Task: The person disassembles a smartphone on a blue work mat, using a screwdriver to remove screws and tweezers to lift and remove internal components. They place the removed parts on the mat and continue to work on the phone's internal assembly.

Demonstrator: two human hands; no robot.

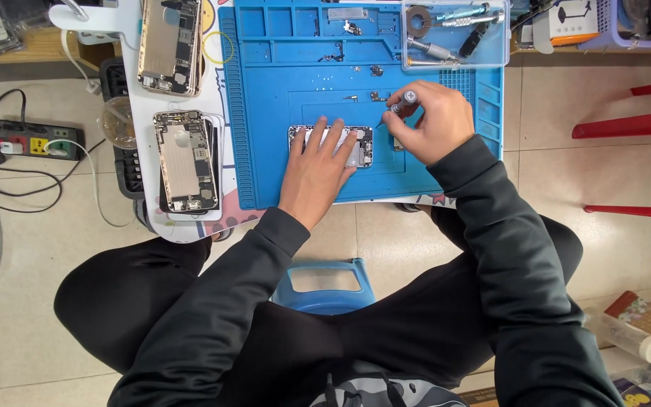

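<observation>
— Where was the phone (331,145)?

— Flat on the blue mat (446,162), near its middle, back off and insides up. The left hand (318,167) lay over it, fingers spread and pressing down, not curled round anything.

— And the right hand (425,120)?

— Just right of the phone, fingers pinched around a small screwdriver (404,101), tip angled down toward the phone's right end. I couldn't tell whether the tip touched a screw.

— How would that phone handle?

— Light and stiff, I'd judge, but fragile with the boards and thin cables bared. It looked likely to slide on a smooth surface, so the mat and a flat palm seemed sensible. Best held by the metal edges, never by the parts inside.

— Anything loose about?

— Tiny screws and brackets (374,96) lay on the mat just above the phone, easy to scatter. Two more opened phones (184,160) lay to the left, and a clear tray (491,53) of tools sat at the mat's top right.
</observation>
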